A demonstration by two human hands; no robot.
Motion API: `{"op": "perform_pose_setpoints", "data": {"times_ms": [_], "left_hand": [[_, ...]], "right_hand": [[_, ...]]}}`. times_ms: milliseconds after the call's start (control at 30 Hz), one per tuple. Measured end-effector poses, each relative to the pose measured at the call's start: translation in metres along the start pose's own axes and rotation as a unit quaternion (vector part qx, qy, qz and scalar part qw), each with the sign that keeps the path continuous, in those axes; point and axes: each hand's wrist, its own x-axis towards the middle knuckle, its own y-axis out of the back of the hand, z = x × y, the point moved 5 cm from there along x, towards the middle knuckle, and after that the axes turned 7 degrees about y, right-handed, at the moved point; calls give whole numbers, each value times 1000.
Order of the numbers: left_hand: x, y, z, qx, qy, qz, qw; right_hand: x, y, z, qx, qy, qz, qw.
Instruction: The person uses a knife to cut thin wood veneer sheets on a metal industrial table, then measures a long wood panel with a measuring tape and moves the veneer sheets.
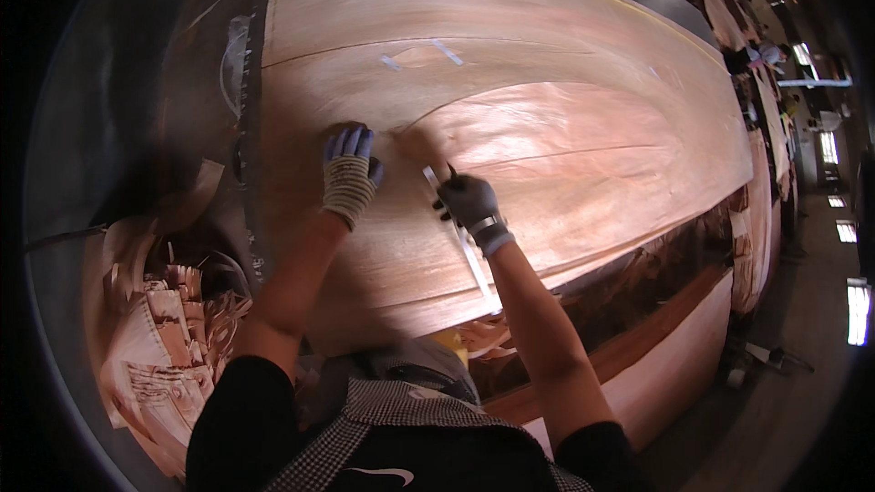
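Dim overall, with white panes [858, 312] blown out at the right and glare washing the middle of the tan sheet [538, 132]. Shadow swallows the left side; fine detail is soft, and fisheye curvature bends edges toward black corners.

Wood sheet [392, 241]: broad, thin, tan to pinkish, lying flat; fine dark line along its far part; paler, glossy, curve-edged area right of its middle. Narrow pale strip [476, 269]: straight, lying on sheet, slanting from near its middle to its near edge
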Motion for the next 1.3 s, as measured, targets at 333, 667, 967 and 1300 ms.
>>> {"op": "perform_pose_setpoints", "data": {"times_ms": [333,667,967,1300], "left_hand": [[5,-24,21,-16,-184,-128,974],[120,-84,140,-53,-116,-113,985],[215,-155,286,5,-170,-54,984],[228,-149,351,-14,-69,-212,975]], "right_hand": [[81,-43,19,-17,38,-86,995],[193,109,7,-401,90,21,911],[234,339,56,-74,24,109,991],[157,417,46,-153,85,23,984]]}}
